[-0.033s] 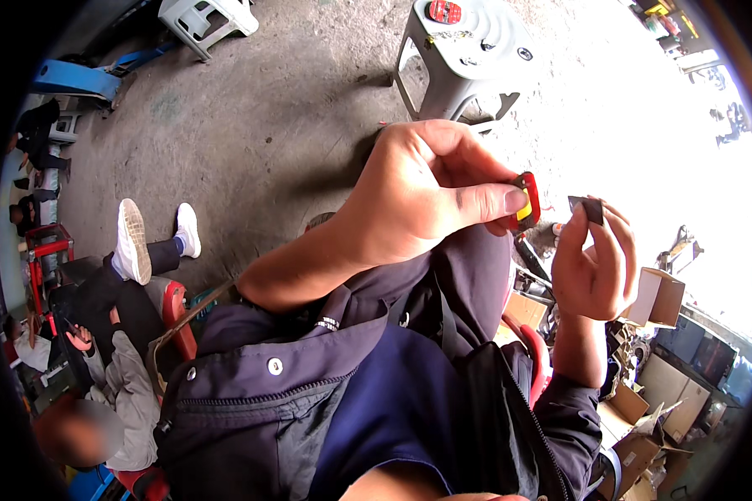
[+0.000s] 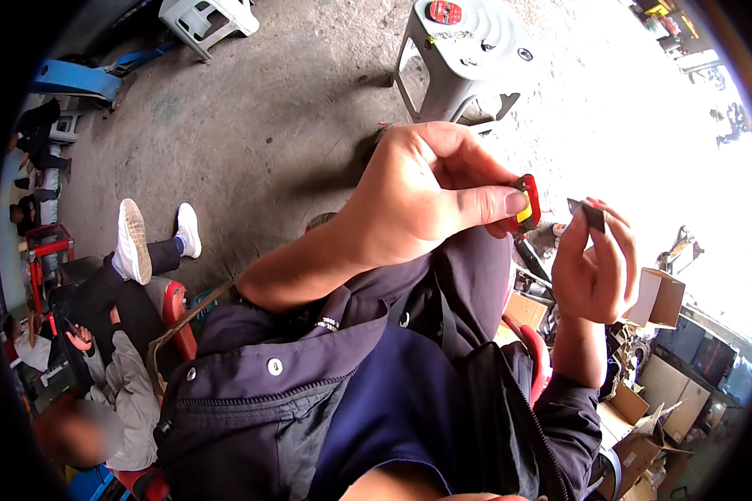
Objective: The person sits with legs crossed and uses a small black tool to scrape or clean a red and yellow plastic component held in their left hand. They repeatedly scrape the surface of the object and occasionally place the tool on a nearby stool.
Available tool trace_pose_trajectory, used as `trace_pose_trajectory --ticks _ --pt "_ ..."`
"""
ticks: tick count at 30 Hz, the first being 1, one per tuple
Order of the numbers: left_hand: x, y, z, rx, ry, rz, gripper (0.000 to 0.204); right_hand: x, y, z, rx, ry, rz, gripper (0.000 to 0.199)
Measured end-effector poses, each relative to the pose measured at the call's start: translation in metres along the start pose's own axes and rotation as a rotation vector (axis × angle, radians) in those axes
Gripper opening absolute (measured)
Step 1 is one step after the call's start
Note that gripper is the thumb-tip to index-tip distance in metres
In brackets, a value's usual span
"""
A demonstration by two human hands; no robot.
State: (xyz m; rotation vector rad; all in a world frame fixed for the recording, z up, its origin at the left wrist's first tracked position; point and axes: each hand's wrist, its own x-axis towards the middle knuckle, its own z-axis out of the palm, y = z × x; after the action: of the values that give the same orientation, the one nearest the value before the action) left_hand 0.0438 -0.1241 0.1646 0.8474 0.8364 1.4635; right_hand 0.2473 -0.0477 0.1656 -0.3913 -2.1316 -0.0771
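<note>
My left hand (image 2: 418, 196) is raised in the middle of the view and pinches a small red part with a yellow face (image 2: 525, 205) between thumb and fingers. Just to its right, my right hand (image 2: 595, 271) holds a small dark flat piece (image 2: 591, 215) at its fingertips. The two pieces sit close together with a narrow gap between them. Both forearms come out of the dark blue jacket sleeves (image 2: 368, 392) below.
A grey plastic stool (image 2: 476, 63) with a red round object (image 2: 444, 12) on top stands on the concrete floor ahead. A second pale stool (image 2: 205, 21) is farther left. Another person in white shoes (image 2: 132, 242) sits at the left. Cardboard boxes (image 2: 658, 298) lie at the right.
</note>
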Motion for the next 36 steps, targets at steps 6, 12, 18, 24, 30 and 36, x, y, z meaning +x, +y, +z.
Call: trace_pose_trajectory --ticks 6,12,18,24,30,36 --pt "0.001 -0.001 0.003 -0.026 -0.016 -0.01 0.012 0.006 -0.007 0.004 0.095 -0.042 -0.145 0.031" --pt "0.0 -0.001 0.004 0.044 -0.041 0.027 0.01 0.012 -0.005 0.006 0.09 -0.039 -0.176 0.03" --pt "-0.003 0.002 0.001 -0.06 -0.041 -0.056 0.01 0.001 0.01 0.014 -0.074 -0.15 -0.073 0.023" --pt "-0.001 -0.005 0.0 -0.021 -0.041 -0.048 0.01 -0.006 0.002 0.012 0.049 -0.017 -0.014 0.023" --pt "-0.002 -0.003 0.0 -0.001 -0.058 -0.08 0.012 0.002 -0.002 0.01 0.056 -0.087 -0.144 0.031" --pt "-0.004 -0.005 0.003 0.022 -0.042 -0.063 0.012 -0.015 0.026 0.039 -0.219 -0.135 0.277 0.015"
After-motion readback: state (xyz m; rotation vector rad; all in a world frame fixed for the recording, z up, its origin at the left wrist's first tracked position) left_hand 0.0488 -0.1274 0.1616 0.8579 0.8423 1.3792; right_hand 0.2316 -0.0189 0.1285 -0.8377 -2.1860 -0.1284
